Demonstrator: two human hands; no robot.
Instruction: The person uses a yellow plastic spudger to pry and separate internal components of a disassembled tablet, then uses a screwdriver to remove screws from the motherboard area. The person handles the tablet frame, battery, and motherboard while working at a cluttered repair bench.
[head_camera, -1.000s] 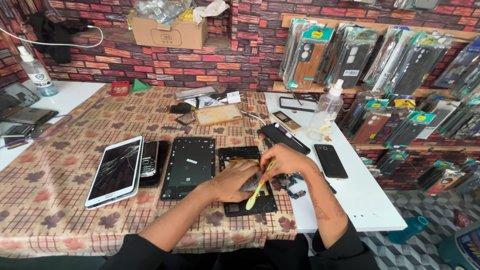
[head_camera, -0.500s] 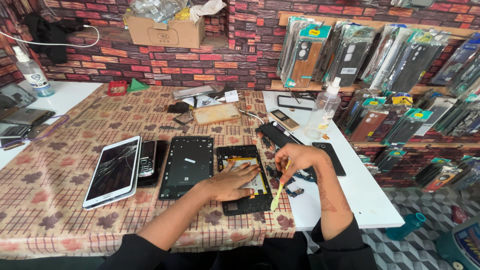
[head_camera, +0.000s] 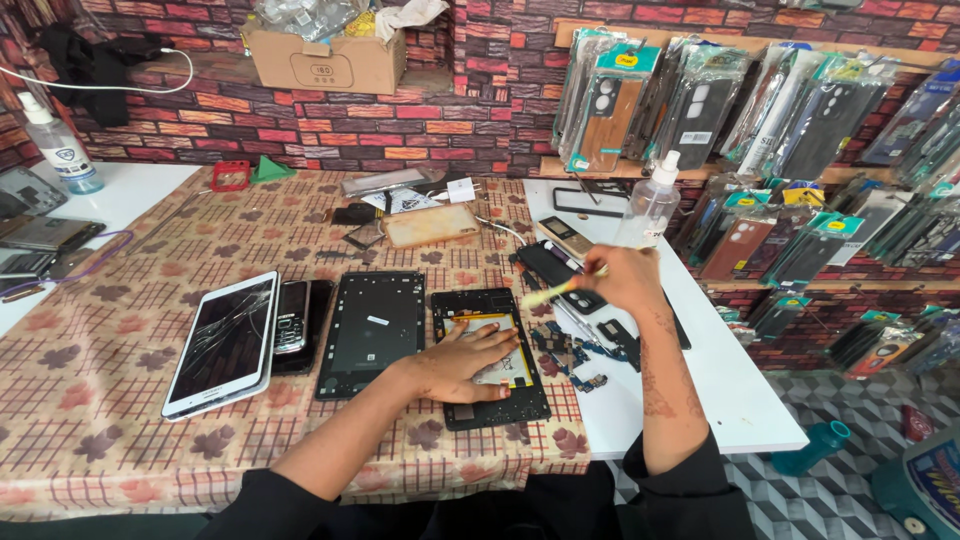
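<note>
Right hand (head_camera: 628, 280) lifted off tablet frame (head_camera: 490, 355), pinching tool (head_camera: 560, 288); left hand (head_camera: 465, 362) flat, spread on frame. Risk: tool knocks spray bottle (head_camera: 650, 205) beyond frame.

Two hands at work: left hand (head_camera: 455, 362), right hand (head_camera: 625, 278). One yellow-handled tool (head_camera: 556, 289). One white tablet (head_camera: 224, 342) with cracked glass. Two open tablet frames: (head_camera: 368, 332), (head_camera: 490, 400). One keypad phone (head_camera: 291, 316). Two spray bottles: (head_camera: 648, 207), (head_camera: 58, 147). One cardboard box (head_camera: 325, 60).
</note>
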